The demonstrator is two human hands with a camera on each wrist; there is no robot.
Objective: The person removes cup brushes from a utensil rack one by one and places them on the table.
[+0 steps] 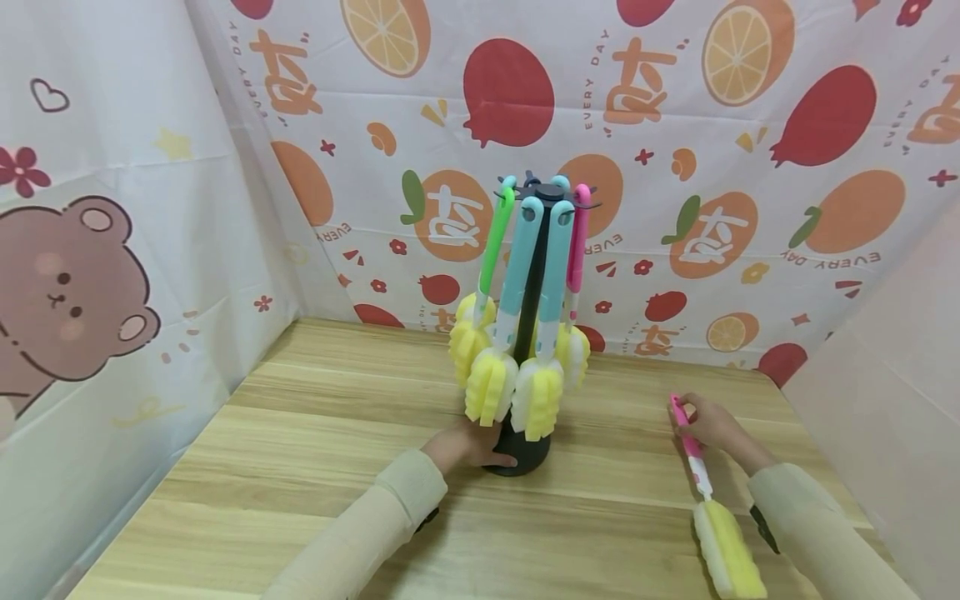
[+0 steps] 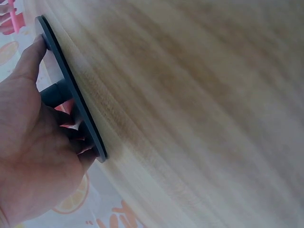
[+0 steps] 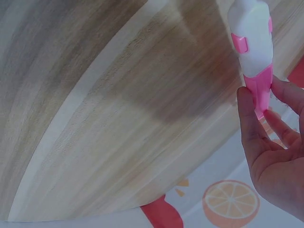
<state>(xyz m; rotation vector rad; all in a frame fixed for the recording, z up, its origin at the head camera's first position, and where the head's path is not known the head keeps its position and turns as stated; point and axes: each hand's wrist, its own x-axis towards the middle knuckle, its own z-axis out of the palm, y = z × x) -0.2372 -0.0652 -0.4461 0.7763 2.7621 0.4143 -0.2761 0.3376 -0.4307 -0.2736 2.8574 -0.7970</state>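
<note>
A dark stand (image 1: pixel 529 317) rises from a round black base (image 1: pixel 516 458) in the middle of the wooden table (image 1: pixel 315 433). Several sponge brushes with yellow heads hang from it on green, blue and pink handles. My left hand (image 1: pixel 468 443) grips the base (image 2: pixel 71 90), thumb on its rim and fingers curled around the post. At the right, a pink-handled sponge brush (image 1: pixel 708 500) lies on the table with its yellow head toward me. My right hand (image 1: pixel 712 423) pinches the far end of that pink handle (image 3: pixel 258 71).
Printed fruit-pattern cloth (image 1: pixel 675 167) hangs behind the table, a bear-print cloth (image 1: pixel 75 300) on the left and a plain one on the right. The table's near edge lies close under my sleeves.
</note>
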